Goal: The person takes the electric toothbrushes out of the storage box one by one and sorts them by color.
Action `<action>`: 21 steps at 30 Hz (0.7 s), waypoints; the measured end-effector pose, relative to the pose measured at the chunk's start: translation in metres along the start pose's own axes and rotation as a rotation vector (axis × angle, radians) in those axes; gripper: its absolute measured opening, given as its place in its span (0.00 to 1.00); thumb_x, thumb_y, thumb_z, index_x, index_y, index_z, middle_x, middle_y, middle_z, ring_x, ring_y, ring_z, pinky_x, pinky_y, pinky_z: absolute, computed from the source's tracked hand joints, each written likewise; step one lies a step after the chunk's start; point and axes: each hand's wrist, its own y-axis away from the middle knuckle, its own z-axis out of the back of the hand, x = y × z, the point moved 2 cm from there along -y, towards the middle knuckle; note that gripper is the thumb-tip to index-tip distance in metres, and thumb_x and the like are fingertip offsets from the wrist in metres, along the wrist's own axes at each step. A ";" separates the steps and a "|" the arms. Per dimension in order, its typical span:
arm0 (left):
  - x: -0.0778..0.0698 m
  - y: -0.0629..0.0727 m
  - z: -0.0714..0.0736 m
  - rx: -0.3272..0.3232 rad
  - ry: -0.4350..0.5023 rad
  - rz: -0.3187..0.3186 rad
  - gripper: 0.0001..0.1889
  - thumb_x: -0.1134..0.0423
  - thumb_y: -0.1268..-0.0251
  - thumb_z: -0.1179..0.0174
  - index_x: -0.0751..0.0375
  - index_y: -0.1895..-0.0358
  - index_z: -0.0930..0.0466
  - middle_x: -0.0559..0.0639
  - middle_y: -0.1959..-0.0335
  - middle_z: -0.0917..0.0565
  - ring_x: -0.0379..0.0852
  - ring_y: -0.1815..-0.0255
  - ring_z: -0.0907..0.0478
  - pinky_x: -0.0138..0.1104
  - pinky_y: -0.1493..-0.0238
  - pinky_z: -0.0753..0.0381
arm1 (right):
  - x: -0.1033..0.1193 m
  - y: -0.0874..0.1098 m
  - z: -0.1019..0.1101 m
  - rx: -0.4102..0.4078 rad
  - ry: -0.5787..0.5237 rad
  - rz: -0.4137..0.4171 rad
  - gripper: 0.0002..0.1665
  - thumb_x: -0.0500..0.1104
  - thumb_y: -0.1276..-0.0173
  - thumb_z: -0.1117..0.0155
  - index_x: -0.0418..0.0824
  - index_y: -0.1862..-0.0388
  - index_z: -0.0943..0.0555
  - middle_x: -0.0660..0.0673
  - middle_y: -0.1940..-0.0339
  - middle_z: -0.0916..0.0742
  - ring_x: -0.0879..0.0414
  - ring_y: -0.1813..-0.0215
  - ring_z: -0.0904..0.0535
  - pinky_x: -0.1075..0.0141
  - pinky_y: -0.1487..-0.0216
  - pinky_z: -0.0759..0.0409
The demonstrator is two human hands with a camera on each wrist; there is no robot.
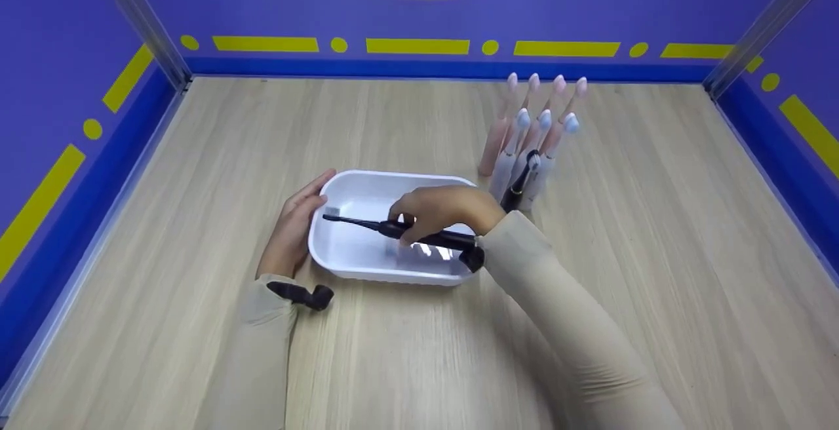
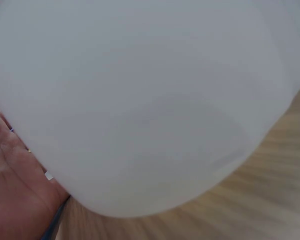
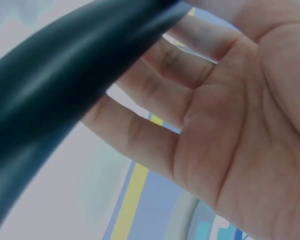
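Observation:
My right hand (image 1: 439,210) pinches a black electric toothbrush (image 1: 452,239) by its handle, above a white plastic tub (image 1: 393,277). The brush lies nearly level, its bristled head pointing left near the tub's left wall. In the right wrist view the dark handle (image 3: 65,65) crosses in front of the fingers (image 3: 135,125). My left hand (image 1: 288,233) rests against the tub's left side, fingers fairly straight and thumb at the rim. The left wrist view shows the palm (image 2: 20,190) beside the tub's wall (image 2: 140,125).
Right of the tub stand several upright electric toothbrushes: pink ones (image 1: 494,145) behind, white ones (image 1: 503,171) in front, and a black one (image 1: 514,194) nearest, partly hidden by my right arm. Blue panels (image 1: 419,17) with yellow marks enclose the wooden table (image 1: 262,128).

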 end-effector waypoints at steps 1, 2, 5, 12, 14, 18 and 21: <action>0.000 0.000 0.000 0.003 0.001 -0.003 0.27 0.69 0.30 0.60 0.57 0.27 0.39 0.47 0.24 0.41 0.42 0.23 0.46 0.37 0.23 0.48 | 0.000 0.001 0.000 -0.006 -0.001 0.003 0.26 0.49 0.34 0.37 0.39 0.40 0.23 0.44 0.49 0.17 0.55 0.52 0.24 0.61 0.43 0.25; 0.000 0.000 0.000 0.007 0.001 -0.007 0.27 0.69 0.30 0.60 0.57 0.27 0.39 0.47 0.24 0.41 0.43 0.23 0.47 0.37 0.23 0.48 | 0.000 0.003 0.000 -0.017 0.002 0.013 0.25 0.49 0.34 0.36 0.39 0.41 0.23 0.44 0.50 0.16 0.55 0.53 0.23 0.62 0.45 0.24; 0.001 0.001 0.000 0.015 0.005 -0.018 0.28 0.70 0.31 0.60 0.58 0.27 0.39 0.48 0.24 0.41 0.43 0.23 0.47 0.38 0.22 0.48 | 0.002 0.007 0.001 -0.052 0.011 0.034 0.23 0.48 0.35 0.35 0.40 0.44 0.22 0.46 0.54 0.15 0.56 0.57 0.23 0.64 0.49 0.24; 0.002 0.000 0.000 0.016 0.003 -0.017 0.27 0.69 0.30 0.60 0.58 0.28 0.39 0.48 0.24 0.41 0.43 0.23 0.47 0.37 0.22 0.48 | 0.005 0.020 0.003 -0.176 0.040 0.072 0.20 0.49 0.38 0.32 0.41 0.51 0.21 0.48 0.62 0.15 0.57 0.63 0.23 0.63 0.57 0.22; 0.002 -0.001 0.000 0.018 0.006 -0.012 0.27 0.70 0.29 0.61 0.58 0.27 0.39 0.48 0.24 0.41 0.43 0.23 0.47 0.37 0.22 0.48 | 0.006 0.024 0.003 -0.220 0.050 0.088 0.20 0.50 0.39 0.31 0.41 0.52 0.21 0.49 0.64 0.15 0.57 0.64 0.23 0.62 0.58 0.22; 0.002 -0.001 0.000 0.008 0.014 0.007 0.27 0.69 0.30 0.61 0.57 0.28 0.39 0.47 0.24 0.40 0.42 0.23 0.46 0.37 0.23 0.46 | 0.007 0.030 0.002 -0.292 0.046 0.110 0.20 0.50 0.39 0.31 0.43 0.52 0.22 0.49 0.64 0.16 0.57 0.63 0.23 0.62 0.59 0.22; 0.001 0.000 0.000 0.001 0.019 0.014 0.27 0.69 0.31 0.60 0.56 0.28 0.38 0.47 0.24 0.40 0.42 0.23 0.45 0.36 0.23 0.45 | 0.007 0.035 0.001 -0.337 0.037 0.128 0.21 0.50 0.39 0.31 0.43 0.50 0.22 0.50 0.63 0.16 0.58 0.62 0.22 0.63 0.59 0.21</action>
